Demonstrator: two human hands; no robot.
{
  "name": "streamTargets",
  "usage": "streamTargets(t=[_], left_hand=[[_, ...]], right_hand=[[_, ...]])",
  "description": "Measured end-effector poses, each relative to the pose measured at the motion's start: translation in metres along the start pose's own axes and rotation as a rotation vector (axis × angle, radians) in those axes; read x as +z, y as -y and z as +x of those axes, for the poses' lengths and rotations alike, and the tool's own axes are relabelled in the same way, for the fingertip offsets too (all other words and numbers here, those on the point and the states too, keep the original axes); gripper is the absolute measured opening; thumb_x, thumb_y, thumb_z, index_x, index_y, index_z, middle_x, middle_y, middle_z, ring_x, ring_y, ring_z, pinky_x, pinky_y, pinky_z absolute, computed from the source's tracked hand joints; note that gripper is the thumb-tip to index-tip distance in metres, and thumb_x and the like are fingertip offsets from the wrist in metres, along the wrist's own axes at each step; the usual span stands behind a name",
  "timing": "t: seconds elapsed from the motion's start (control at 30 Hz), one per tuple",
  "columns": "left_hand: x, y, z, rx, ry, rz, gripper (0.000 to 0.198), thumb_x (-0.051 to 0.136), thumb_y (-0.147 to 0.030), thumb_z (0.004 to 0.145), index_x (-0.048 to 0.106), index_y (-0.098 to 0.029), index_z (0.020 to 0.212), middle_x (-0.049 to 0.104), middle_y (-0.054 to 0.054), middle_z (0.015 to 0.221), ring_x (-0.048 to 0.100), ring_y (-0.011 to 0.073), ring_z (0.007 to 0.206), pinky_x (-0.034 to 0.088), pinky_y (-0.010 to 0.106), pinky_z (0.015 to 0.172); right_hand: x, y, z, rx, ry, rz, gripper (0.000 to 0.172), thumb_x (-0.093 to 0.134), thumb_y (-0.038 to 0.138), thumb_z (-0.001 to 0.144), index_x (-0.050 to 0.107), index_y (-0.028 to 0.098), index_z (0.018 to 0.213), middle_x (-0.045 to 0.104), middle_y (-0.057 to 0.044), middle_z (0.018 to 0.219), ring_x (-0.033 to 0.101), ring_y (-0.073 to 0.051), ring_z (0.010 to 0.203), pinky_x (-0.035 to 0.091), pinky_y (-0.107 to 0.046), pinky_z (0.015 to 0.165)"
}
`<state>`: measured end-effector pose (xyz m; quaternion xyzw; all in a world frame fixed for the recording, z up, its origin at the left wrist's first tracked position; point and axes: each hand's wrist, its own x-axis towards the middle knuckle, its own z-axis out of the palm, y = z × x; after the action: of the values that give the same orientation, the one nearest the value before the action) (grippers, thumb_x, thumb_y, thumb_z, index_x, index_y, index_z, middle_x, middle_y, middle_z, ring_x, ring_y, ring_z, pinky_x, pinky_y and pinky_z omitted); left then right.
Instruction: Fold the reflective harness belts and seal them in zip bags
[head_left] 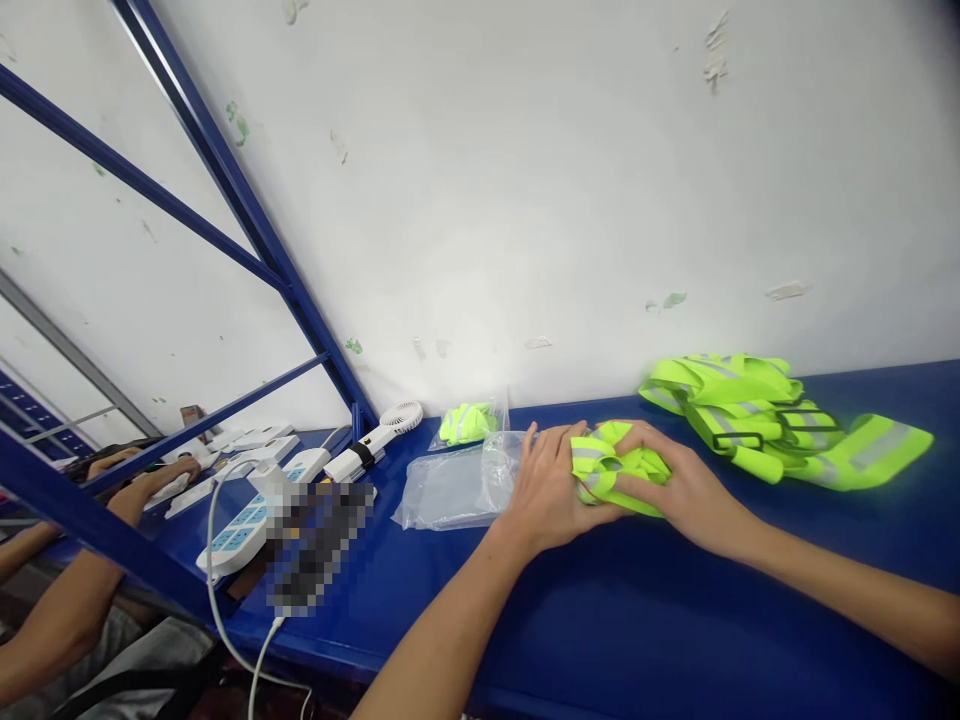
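Note:
A folded bundle of neon-yellow reflective straps is between my two hands, just above the blue table. My left hand closes on its left side, with the thumb underneath. On the right side, my right hand pinches the bundle between thumb and fingers. Clear plastic bags lie flat beside my left hand, partly covered by it. Behind them rests a small clear bag with a folded neon strap bundle in it. To the right sits a loose heap of reflective straps with black buckles.
A white power strip with a plugged-in cable stands left on the blue table. Near it are a white handheld fan and a blurred-out dark object. Blue frame posts separate off a co-worker's arms at far left.

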<state>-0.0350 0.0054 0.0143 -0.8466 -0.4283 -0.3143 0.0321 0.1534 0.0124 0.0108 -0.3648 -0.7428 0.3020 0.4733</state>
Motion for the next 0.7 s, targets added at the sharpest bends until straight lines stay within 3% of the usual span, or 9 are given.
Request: streamTargets(t=[0.1, 0.23, 0.37, 0.47, 0.57, 0.7], left_hand=[[0.001, 0.000, 0.001, -0.023, -0.044, -0.001, 0.089, 0.069, -0.059, 0.070, 0.030, -0.021, 0.140, 0.052, 0.012, 0.136, 0.045, 0.0282, 0.128, 0.016, 0.058, 0.116], [0.003, 0.001, 0.002, -0.046, -0.092, -0.015, 0.109, 0.072, -0.059, 0.066, 0.011, -0.018, 0.147, 0.050, 0.014, 0.137, 0.047, 0.0279, 0.127, 0.019, 0.058, 0.115], [0.002, -0.001, 0.001, -0.003, -0.076, 0.017, 0.084, 0.072, -0.056, 0.069, 0.036, -0.026, 0.138, 0.054, 0.009, 0.131, 0.049, 0.0261, 0.124, 0.018, 0.056, 0.116], [0.000, -0.002, 0.000, 0.006, -0.059, 0.031, 0.076, 0.073, -0.058, 0.067, 0.048, -0.025, 0.131, 0.056, 0.009, 0.126, 0.050, 0.0265, 0.122, 0.019, 0.056, 0.115], [-0.002, -0.002, 0.001, 0.006, -0.026, 0.025, 0.083, 0.072, -0.061, 0.066, 0.044, -0.025, 0.135, 0.055, 0.010, 0.126, 0.050, 0.0268, 0.122, 0.018, 0.056, 0.115], [-0.002, -0.002, 0.003, -0.002, 0.012, 0.013, 0.100, 0.068, -0.058, 0.071, 0.017, -0.022, 0.149, 0.054, 0.012, 0.131, 0.048, 0.0276, 0.125, 0.019, 0.059, 0.114]], right_hand=[[0.000, 0.000, 0.004, 0.013, 0.002, 0.016, 0.021, 0.063, 0.042, 0.081, 0.053, 0.024, 0.083, 0.057, 0.000, 0.097, 0.057, -0.021, 0.088, 0.045, -0.032, 0.081], [0.000, 0.002, 0.005, 0.038, -0.013, 0.065, 0.021, 0.060, 0.042, 0.083, 0.050, 0.023, 0.081, 0.055, 0.001, 0.091, 0.055, -0.018, 0.080, 0.044, -0.029, 0.074], [-0.003, 0.002, 0.000, 0.087, 0.013, 0.101, 0.022, 0.059, 0.043, 0.083, 0.047, 0.024, 0.086, 0.056, 0.002, 0.085, 0.054, -0.018, 0.074, 0.045, -0.028, 0.066], [-0.005, 0.005, -0.004, 0.050, 0.017, 0.078, 0.028, 0.058, 0.043, 0.084, 0.050, 0.026, 0.105, 0.058, -0.002, 0.105, 0.058, -0.022, 0.093, 0.048, -0.033, 0.081], [-0.008, 0.010, -0.006, -0.019, 0.060, 0.026, 0.041, 0.057, 0.044, 0.086, 0.051, 0.029, 0.124, 0.053, -0.005, 0.127, 0.052, -0.026, 0.116, 0.041, -0.039, 0.099], [-0.008, 0.009, -0.005, -0.071, 0.056, -0.024, 0.027, 0.057, 0.046, 0.086, 0.066, 0.027, 0.102, 0.055, -0.006, 0.119, 0.053, -0.028, 0.115, 0.040, -0.041, 0.101]])
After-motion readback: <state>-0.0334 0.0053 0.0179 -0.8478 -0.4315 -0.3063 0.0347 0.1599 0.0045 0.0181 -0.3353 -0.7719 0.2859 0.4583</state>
